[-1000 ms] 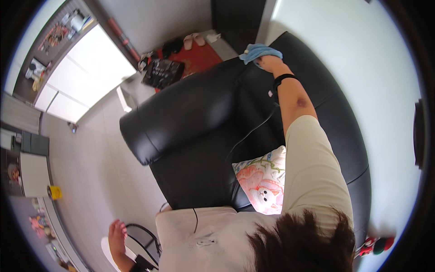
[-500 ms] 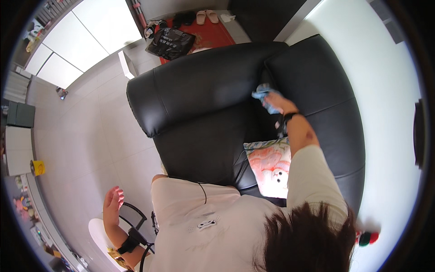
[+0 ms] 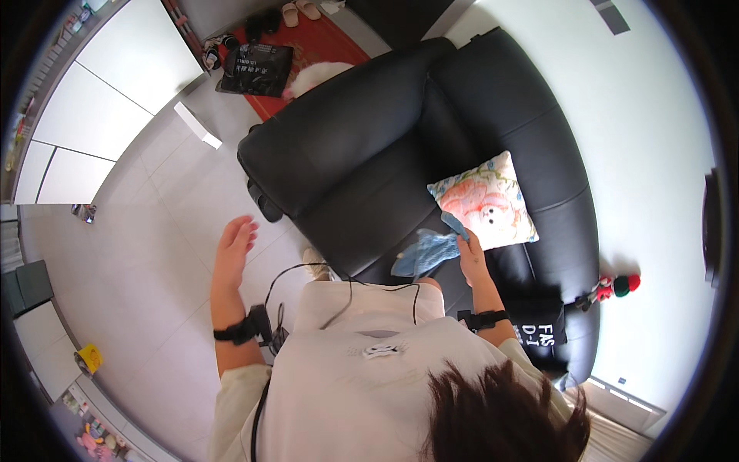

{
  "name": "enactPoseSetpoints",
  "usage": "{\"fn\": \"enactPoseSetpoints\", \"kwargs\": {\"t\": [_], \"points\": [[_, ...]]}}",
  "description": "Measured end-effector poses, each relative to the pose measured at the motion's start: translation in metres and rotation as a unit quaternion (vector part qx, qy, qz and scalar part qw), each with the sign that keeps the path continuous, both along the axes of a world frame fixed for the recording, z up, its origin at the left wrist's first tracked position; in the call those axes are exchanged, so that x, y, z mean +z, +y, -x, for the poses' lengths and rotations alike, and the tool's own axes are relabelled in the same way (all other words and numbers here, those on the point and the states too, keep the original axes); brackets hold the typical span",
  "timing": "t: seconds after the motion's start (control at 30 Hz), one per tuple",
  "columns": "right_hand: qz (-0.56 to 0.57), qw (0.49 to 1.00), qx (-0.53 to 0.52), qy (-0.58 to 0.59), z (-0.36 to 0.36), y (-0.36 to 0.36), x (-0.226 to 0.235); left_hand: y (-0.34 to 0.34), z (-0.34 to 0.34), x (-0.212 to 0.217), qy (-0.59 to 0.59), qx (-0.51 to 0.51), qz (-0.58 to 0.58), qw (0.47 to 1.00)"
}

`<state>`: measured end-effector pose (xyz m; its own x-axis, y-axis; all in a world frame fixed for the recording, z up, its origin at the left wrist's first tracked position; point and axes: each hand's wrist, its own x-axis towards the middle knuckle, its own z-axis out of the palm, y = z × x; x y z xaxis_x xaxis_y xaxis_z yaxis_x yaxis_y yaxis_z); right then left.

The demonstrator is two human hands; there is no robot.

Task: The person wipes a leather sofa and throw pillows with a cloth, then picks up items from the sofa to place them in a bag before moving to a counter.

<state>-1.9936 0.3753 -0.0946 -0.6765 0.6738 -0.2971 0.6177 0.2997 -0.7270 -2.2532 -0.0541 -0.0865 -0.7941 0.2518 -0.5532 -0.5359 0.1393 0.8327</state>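
My right hand (image 3: pixel 471 254) grips a light blue cloth (image 3: pixel 425 251) and presses it on the seat of a black leather sofa (image 3: pixel 369 146), just below a square cushion with a pink and green pattern (image 3: pixel 483 200). My left hand (image 3: pixel 234 240) hangs over the tiled floor to the left of the sofa's arm, fingers spread and holding nothing. Both wrists wear black straps, and a thin black cable runs across my light shirt.
A small red and green toy (image 3: pixel 616 288) lies on the sofa's right side. A red rug (image 3: pixel 308 54) with shoes and a dark printed bag (image 3: pixel 254 69) lies beyond the sofa. White cabinets (image 3: pixel 115 77) line the left wall over pale floor tiles.
My right hand has drawn the blue cloth from the far arm of the sofa down across the seat toward me. My left hand has risen and opened beside the sofa.
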Motion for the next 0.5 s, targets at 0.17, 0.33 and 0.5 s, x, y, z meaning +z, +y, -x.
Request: {"fn": "enactPoseSetpoints", "kwargs": {"t": [0.17,0.33,0.5], "points": [[-0.141,0.989,0.041,0.014,-0.013,-0.035,0.058,0.012,0.022,0.006,0.054,-0.139,0.002,0.989],[-0.235,0.971,-0.020,0.040,-0.037,-0.061,0.068,-0.048,0.035,0.022,0.139,-0.135,0.044,0.980],[0.061,0.959,-0.202,0.190,-0.055,-0.130,0.038,-0.129,0.023,0.073,0.143,-0.029,0.066,0.987]]}}
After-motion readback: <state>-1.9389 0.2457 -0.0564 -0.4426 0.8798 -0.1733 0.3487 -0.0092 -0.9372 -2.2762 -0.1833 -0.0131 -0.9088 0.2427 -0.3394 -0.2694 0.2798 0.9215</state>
